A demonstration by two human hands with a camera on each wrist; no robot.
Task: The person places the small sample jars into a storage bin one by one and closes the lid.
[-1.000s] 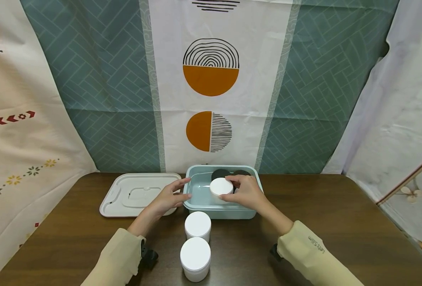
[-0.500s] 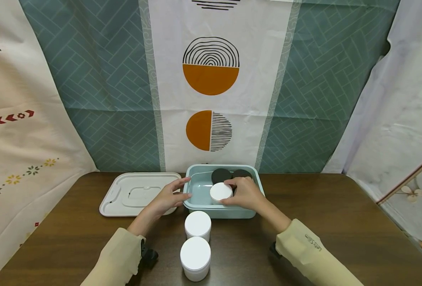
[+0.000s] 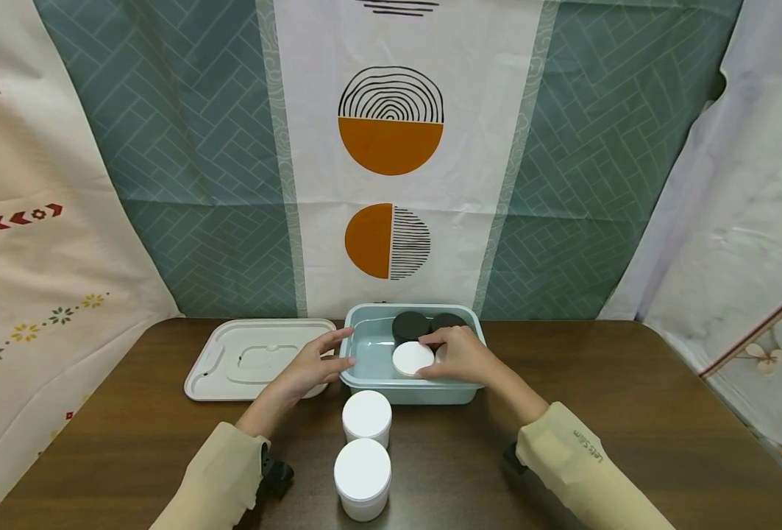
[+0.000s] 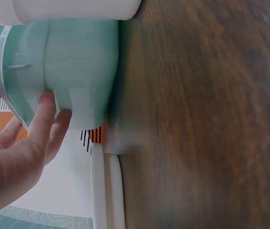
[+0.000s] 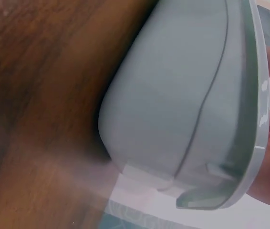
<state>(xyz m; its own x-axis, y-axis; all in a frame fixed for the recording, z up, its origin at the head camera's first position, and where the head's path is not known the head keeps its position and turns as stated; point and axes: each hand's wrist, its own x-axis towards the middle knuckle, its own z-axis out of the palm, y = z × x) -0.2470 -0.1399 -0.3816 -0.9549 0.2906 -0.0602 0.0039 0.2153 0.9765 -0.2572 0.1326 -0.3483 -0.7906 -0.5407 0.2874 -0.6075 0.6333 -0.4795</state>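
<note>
At the near edge, two pale yellow sleeves (image 3: 218, 471) reach in over a dark wooden worktop (image 3: 616, 390), with a small black device (image 3: 275, 475) showing below the left cuff. Between the forearms stands the nearest white jar (image 3: 362, 475), upright with its lid on; a second white jar (image 3: 366, 419) stands just beyond it, also upright and lidded. Past this pair sits a pale blue-green tub (image 3: 410, 395), its near wall facing the person.

The right hand (image 3: 462, 358) reaches over the tub's right side and grasps a third white jar (image 3: 412, 358) between thumb and fingers; that jar is inside the tub, toward the near wall and right of the middle. In the right wrist view the tub's rim hides what this hand grips. The left hand (image 3: 307, 370) is unclenched, its fingers extended and touching the tub's left side; the left wrist view shows two fingertips against the outer wall.

Partly behind the left hand, a white tray-like lid (image 3: 258, 361) lies flat on the worktop, left of the tub. Farther in, two black round containers (image 3: 410, 326) sit side by side along the tub's far wall. Behind everything hangs a patterned cloth (image 3: 391, 147) with orange-and-black circles.
</note>
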